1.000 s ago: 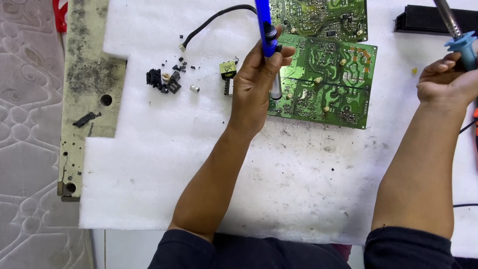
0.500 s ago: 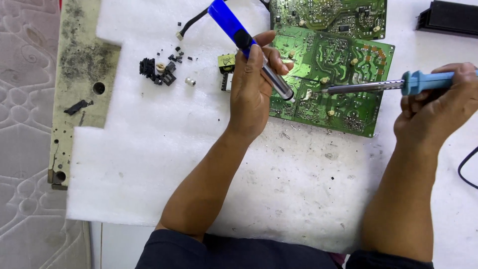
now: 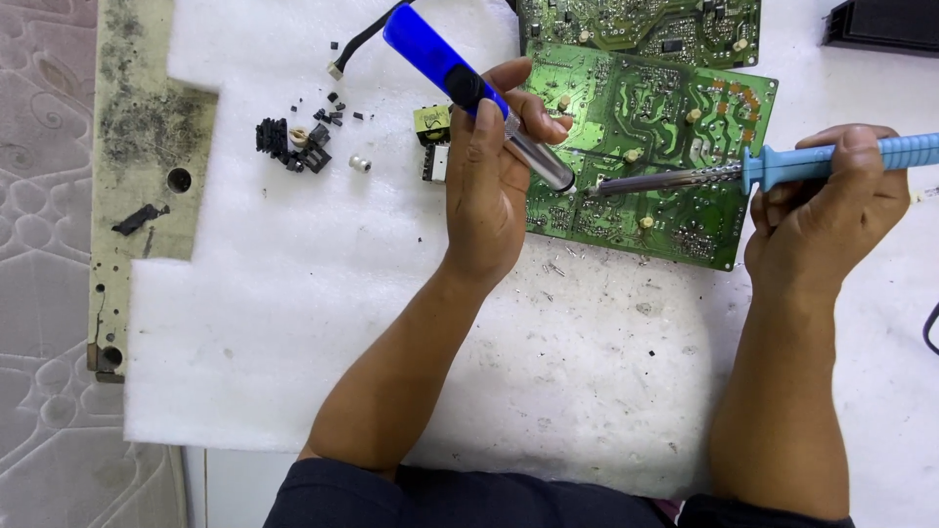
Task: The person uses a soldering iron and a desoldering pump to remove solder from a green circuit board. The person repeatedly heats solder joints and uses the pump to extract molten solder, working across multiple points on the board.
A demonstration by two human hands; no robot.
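A left hand (image 3: 486, 186) holds a blue desoldering pump (image 3: 469, 90) slanting down-right; a right hand (image 3: 827, 205) grips a soldering iron (image 3: 782, 168) lying level, their tips meeting on the green circuit board (image 3: 675, 117) on the foam-covered bench (image 3: 293, 323)

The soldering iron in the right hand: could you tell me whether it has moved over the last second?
Yes. The soldering iron has swung from upright off the right edge of the green circuit board to lying across it, its tip beside the blue suction tool.
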